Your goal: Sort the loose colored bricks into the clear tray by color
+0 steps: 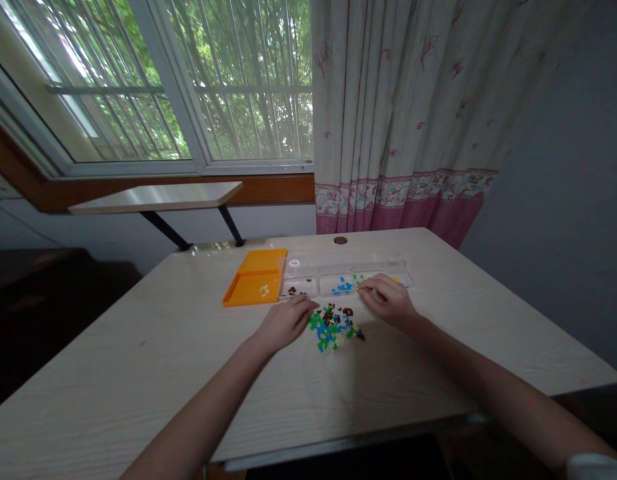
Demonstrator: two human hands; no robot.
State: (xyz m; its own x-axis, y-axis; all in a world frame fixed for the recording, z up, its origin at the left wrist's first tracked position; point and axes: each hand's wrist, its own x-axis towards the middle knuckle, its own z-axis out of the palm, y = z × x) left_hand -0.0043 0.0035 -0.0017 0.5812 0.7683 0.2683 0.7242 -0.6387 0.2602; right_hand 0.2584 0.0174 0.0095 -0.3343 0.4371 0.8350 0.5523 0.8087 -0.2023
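A loose pile of small plastic pieces (332, 328), green, blue, brown and pale yellow, lies on the table. At the pile's upper left edge, my left hand (287, 323) rests with its fingers curled together; whatever they may hold is hidden. My right hand (387, 299) is over the right part of a clear compartment tray (318, 285), thumb and forefinger pinched; anything between them is too small to make out. Blue pieces (342, 287) lie in the tray's middle compartment, brown pieces (293, 291) in the left one. Green pieces (357, 277) show beside my right fingertips.
An open orange box (253, 293) with a few whitish pieces (264, 290) stands left of the tray. A clear lid (333, 265) lies behind the tray. A raised shelf (163, 195) stands at the back left of the table (138, 373), below the window; a curtain (388, 133) hangs behind.
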